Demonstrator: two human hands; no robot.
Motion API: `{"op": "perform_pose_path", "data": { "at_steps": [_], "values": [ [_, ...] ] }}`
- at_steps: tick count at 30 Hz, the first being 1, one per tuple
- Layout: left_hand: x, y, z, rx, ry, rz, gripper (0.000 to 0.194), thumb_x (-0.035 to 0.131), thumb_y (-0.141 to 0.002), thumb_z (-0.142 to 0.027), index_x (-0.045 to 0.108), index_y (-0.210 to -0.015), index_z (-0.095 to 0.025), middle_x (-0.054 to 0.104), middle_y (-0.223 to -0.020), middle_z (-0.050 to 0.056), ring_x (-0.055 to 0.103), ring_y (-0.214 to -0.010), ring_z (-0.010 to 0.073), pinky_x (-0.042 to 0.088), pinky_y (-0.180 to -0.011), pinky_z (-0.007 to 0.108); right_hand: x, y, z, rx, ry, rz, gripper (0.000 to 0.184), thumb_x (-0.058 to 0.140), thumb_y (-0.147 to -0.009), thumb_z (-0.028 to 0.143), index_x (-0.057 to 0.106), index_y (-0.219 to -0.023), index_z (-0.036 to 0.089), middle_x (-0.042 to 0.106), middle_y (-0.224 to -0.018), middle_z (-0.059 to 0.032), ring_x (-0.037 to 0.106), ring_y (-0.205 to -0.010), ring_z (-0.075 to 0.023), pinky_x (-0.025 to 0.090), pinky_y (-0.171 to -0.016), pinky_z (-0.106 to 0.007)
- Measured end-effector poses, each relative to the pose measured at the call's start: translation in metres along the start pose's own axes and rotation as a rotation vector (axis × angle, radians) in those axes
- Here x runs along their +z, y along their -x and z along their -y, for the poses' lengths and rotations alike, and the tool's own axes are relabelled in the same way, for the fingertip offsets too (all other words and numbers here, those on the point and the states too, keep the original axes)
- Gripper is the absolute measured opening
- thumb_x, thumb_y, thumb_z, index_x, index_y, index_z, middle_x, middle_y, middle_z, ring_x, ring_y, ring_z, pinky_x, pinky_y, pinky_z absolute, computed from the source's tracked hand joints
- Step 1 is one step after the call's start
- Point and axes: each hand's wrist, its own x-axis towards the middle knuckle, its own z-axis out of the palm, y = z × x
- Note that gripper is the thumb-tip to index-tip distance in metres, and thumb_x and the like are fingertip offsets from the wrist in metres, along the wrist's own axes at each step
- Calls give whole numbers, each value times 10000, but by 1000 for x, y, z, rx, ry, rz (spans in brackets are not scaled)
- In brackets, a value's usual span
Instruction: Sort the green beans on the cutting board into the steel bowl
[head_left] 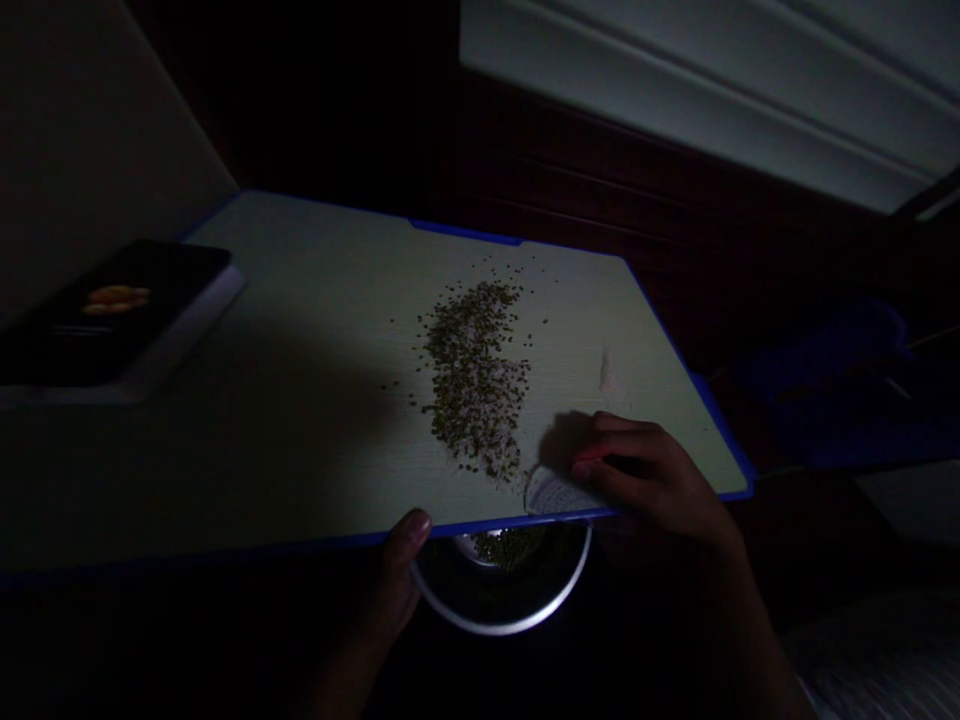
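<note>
Beans (pixel 478 375) are spread at twelve o'clock from the bowl (pixel 501 630), touched at nine by the left hand (pixel 403 568) (finger spread cannot be told). By the right hand (pixel 660 475), fingers bunched, small batches are best drawn toward six.

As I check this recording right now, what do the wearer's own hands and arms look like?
Both the left hand and the right hand look bare, with no glove, ring or marking that shows. The right forearm has no sleeve over its visible length. Pale, textured fabric shows near its lower end, possibly clothing. The left forearm is too dark to judge.
</note>
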Motion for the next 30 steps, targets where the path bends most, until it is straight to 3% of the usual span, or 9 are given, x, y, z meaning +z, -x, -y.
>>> {"op": "perform_pose_path", "data": {
  "at_steps": [5,11,16,20,25,30],
  "values": [
    [1,0,-2,-29,-21,10,400,910,-400,-548,727,-545,-224,740,-612,56,755,-874,406,617,-862,511,-1,1,-1,-16,-14,9,145,711,-953,296,770,-847,218,583,-747,1,555,-717,-141,414,-621,-289],
    [5,4,-4,-36,5,-43,394,916,-372,-502,639,-484,-245,662,-519,44,745,-870,416,616,-848,507,0,2,-2,17,-15,-33,145,714,-950,316,771,-848,229,587,-766,2,555,-717,-137,420,-625,-292],
    [2,3,-4,-19,-28,-10,393,897,-424,-493,595,-473,-246,636,-532,35,727,-772,365,620,-774,486,1,1,2,71,7,-85,131,710,-945,308,770,-851,239,592,-755,10,538,-686,-127,392,-595,-279],
    [-1,2,-2,-9,-33,-23,387,887,-437,-476,583,-494,-242,591,-514,-6,654,-605,267,605,-689,440,1,0,1,107,58,-141,132,689,-937,273,774,-851,221,619,-757,2,561,-690,-134,392,-601,-278],
    [-1,1,-1,-24,-20,-66,467,904,-399,-473,506,-458,-236,548,-501,-36,535,-507,178,553,-591,362,2,2,-1,198,72,-360,173,700,-920,296,759,-787,201,605,-717,5,542,-652,-133,359,-564,-267],
    [-1,2,-1,-50,1,-4,431,923,-399,-492,588,-471,-231,575,-497,-23,586,-535,214,589,-661,407,2,-2,2,135,62,-230,156,712,-928,321,776,-844,206,598,-724,7,526,-655,-127,360,-568,-263]
  ]
}}
